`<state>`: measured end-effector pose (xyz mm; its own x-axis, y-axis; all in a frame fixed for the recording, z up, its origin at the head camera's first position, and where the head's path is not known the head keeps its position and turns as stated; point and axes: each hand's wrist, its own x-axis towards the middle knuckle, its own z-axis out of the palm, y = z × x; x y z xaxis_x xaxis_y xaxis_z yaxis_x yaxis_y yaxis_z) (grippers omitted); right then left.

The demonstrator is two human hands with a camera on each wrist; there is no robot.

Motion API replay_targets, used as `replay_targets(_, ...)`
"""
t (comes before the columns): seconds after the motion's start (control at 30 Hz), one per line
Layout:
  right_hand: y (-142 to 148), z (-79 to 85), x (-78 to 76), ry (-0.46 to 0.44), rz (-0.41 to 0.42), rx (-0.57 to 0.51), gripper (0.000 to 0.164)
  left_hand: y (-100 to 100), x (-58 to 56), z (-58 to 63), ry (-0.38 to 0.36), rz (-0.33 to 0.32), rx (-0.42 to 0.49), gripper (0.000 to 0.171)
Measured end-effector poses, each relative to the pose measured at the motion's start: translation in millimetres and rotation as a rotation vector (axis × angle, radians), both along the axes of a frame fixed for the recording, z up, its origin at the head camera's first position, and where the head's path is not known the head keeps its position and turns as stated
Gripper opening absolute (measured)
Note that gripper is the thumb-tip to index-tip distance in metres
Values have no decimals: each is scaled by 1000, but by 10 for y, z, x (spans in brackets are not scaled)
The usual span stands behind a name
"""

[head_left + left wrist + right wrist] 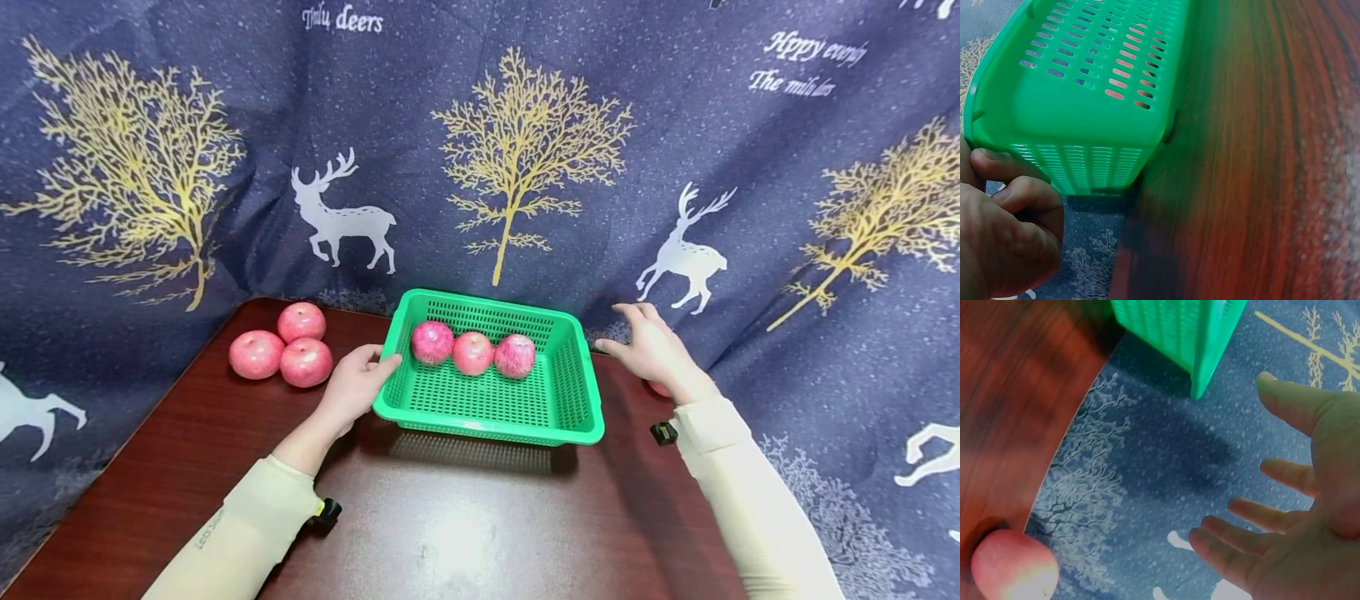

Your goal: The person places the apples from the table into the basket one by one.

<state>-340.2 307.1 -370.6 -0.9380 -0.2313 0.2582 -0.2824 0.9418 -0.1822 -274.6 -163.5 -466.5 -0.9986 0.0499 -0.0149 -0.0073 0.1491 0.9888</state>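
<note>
The green plastic basket (487,428) was at the table's (465,542) far side, three red apples (472,354) already inside. The left hand (354,385) pinched its left rim; the right hand (651,348), fingers spread, held nothing near the opposite end. Three loose apples (306,363) at left and one apple (1014,565) at right were outside.

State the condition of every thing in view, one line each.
Green perforated plastic basket: loaded, rim held
Three round red apples inside: lined up
Three more apples outside: clustered on brown wood-grained table
Lone round red apple: on the table
Left hand: gripping the basket
Right hand: extended, empty
Blue printed cloth: hanging
</note>
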Motion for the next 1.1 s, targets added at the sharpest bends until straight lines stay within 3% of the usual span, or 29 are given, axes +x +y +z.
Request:
replay_targets(0.83, 597, -251, 86, -84, -132, -20, 80, -4, -15, -36, 14, 11, -24, 48)
replay_targets(1.1, 706, -306, 129, -63, -140, -20, 80, -2, -9, -28, 13, 11, -24, 47)
